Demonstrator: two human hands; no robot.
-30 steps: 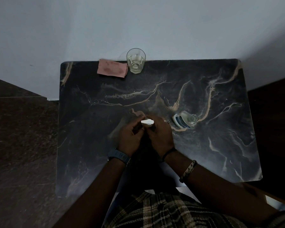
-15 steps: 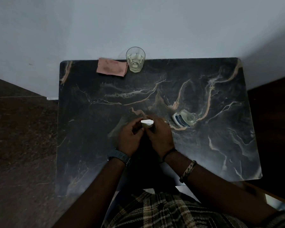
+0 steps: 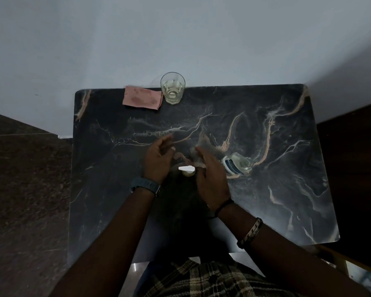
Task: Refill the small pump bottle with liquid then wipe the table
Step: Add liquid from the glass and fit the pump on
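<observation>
While the white pump head [image 3: 187, 168] is resting unheld between them, both hands [image 3: 159, 159] [image 3: 210, 174] are hovering spread, freeing the uncapped bottle [image 3: 237, 165] at three o'clock for refilling.

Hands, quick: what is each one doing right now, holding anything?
Left hand: open, holding nothing, beside the white pump top.
Right hand: open, holding nothing, on the pump top's other side.

We've got both arms reaching forward, left hand [image 3: 157, 159] loosely open with fingers curled, right hand [image 3: 212, 176] open beside it, palms facing, holding nothing.
</observation>
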